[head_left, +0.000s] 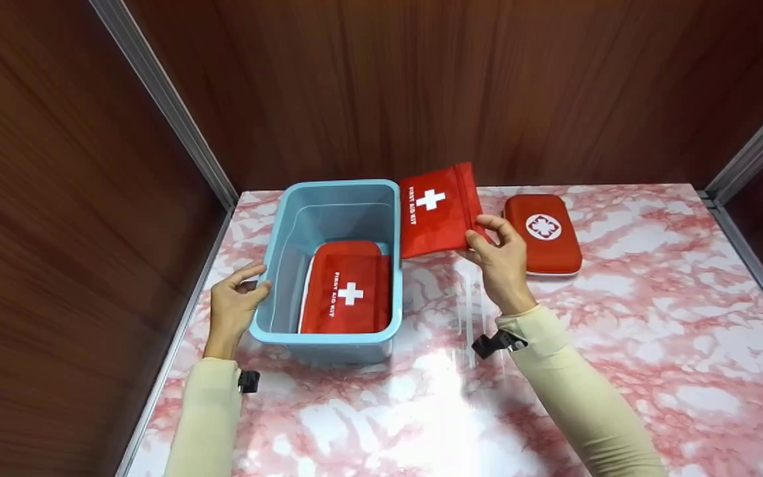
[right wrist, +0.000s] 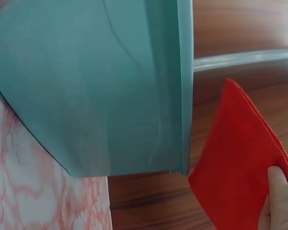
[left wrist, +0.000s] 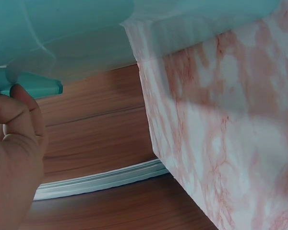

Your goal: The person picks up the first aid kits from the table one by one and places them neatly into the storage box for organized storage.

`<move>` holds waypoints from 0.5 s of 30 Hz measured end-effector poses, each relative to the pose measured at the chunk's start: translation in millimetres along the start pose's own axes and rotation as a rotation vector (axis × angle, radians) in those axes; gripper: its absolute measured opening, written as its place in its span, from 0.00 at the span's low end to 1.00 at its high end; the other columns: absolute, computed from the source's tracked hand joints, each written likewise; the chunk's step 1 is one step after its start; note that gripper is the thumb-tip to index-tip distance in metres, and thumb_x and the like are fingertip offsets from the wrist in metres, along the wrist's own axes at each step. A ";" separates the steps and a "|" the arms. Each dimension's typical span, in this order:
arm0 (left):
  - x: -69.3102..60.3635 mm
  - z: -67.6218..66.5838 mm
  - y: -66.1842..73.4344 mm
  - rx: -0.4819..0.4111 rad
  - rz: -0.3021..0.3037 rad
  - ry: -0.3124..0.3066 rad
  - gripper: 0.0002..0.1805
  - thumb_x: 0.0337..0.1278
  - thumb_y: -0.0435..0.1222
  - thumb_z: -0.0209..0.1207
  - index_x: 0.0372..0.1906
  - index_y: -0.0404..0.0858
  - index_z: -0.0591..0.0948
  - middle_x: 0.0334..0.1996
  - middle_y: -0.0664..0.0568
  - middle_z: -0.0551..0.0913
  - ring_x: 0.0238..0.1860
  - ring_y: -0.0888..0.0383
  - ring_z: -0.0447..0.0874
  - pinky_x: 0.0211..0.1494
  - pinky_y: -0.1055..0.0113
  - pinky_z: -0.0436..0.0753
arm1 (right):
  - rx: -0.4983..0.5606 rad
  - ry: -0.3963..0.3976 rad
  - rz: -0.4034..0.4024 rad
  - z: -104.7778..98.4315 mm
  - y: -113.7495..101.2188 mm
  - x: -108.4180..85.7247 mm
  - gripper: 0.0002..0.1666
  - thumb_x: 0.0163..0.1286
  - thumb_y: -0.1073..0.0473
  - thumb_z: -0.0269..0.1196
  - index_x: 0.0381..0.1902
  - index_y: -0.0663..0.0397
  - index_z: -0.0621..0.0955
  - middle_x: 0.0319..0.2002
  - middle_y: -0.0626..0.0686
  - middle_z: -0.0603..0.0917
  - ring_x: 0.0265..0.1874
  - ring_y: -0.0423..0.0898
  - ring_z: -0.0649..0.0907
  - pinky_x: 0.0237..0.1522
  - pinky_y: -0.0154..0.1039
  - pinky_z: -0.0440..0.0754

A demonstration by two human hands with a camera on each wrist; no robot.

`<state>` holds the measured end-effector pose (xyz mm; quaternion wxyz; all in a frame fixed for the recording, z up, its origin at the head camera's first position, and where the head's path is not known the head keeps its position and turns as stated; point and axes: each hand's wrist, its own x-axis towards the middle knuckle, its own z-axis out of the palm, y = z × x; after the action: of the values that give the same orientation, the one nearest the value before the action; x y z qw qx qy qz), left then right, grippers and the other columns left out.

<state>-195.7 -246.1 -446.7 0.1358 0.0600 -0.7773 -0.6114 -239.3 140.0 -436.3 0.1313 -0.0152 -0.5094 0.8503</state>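
Observation:
A blue bin (head_left: 328, 338) stands at the left of the table, holding a red pouch (head_left: 315, 311) marked FIRST AID KIT on top of a red case (head_left: 348, 248). My left hand (head_left: 234, 305) grips the bin's left rim with thumb and fingers; in the left wrist view the hand (left wrist: 14, 139) is at the rim (left wrist: 50, 87). My right hand (head_left: 504, 265) pinches the edge of another red pouch (head_left: 444, 225) beside the bin's right rim. The right wrist view shows this pouch (right wrist: 240, 158) in the hand (right wrist: 278, 206), just past the rim (right wrist: 186, 96).
A red hard case (head_left: 547, 248) with a white round emblem lies on the marbled table (head_left: 653, 298), right of my right hand. Brown wood panels (head_left: 421, 86) rise behind the table and on both sides, with metal strips at the corners.

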 end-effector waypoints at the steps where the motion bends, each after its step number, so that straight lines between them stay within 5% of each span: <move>1: 2.1 -0.1 -4.3 -0.003 0.000 0.007 0.18 0.54 0.21 0.65 0.51 0.21 0.82 0.60 0.34 0.79 0.36 0.63 0.80 0.38 0.80 0.78 | 0.002 -0.002 0.000 1.1 0.4 -0.4 0.14 0.65 0.81 0.56 0.45 0.66 0.76 0.44 0.59 0.72 0.28 0.47 0.85 0.32 0.41 0.87; 5: 10.8 -0.3 -24.8 -0.016 0.020 0.019 0.18 0.53 0.22 0.66 0.51 0.23 0.83 0.59 0.35 0.80 0.35 0.64 0.80 0.37 0.80 0.78 | 0.008 -0.007 0.003 5.1 1.8 -1.7 0.14 0.64 0.81 0.56 0.46 0.67 0.76 0.44 0.59 0.72 0.26 0.47 0.84 0.31 0.40 0.87; 15: 14.0 -0.1 -27.2 -0.002 -0.003 0.015 0.19 0.52 0.20 0.65 0.52 0.20 0.81 0.61 0.31 0.77 0.36 0.62 0.80 0.37 0.80 0.78 | 0.013 -0.038 0.020 20.0 5.1 -6.0 0.14 0.64 0.81 0.56 0.47 0.70 0.75 0.44 0.59 0.73 0.28 0.47 0.84 0.32 0.42 0.87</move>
<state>-211.0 -256.5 -471.0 0.1408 0.0658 -0.7755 -0.6119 -237.8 119.0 -431.8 0.1131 -0.0032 -0.5063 0.8549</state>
